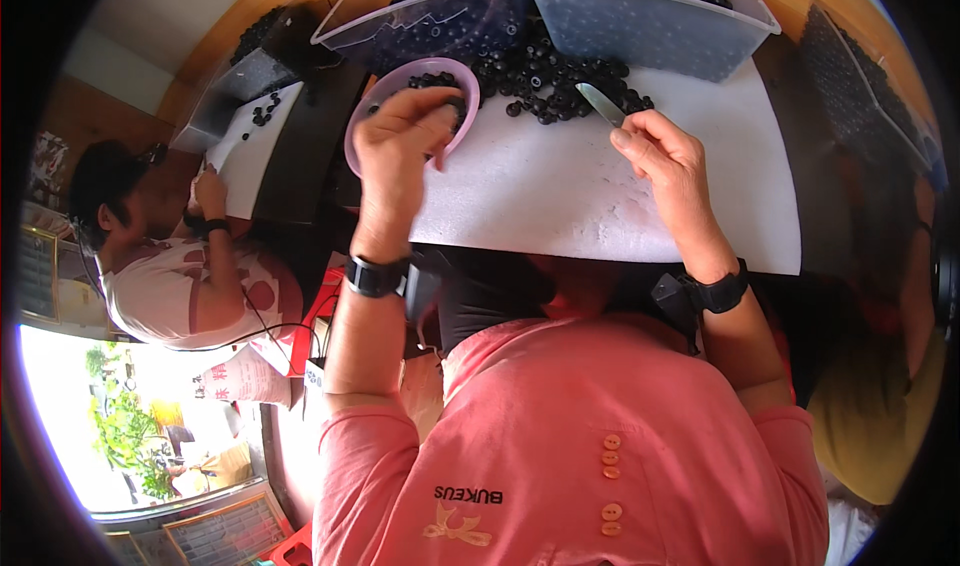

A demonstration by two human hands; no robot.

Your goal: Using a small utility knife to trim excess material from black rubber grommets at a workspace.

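Note:
My left hand (400,141) is over a pink bowl (357,146) that holds small round black pieces. Its curled fingers are smeared by motion, and whether a piece is between them cannot be made out. My right hand (662,146) is closed on a small knife (600,104), its short pale blade pointing up and left. Beyond the blade lies a heap of small black round pieces (548,76), a few showing ring-like marks. The heap rests at the far side of a white board (560,201), which reaches close to my body.
Behind the heap stand clear plastic bins (650,31) full of black pieces. At the left a co-worker (190,266) sits at another white board (250,156) with a few pieces on it. A further bin (865,86) stands at the right, near another person's arm (918,276).

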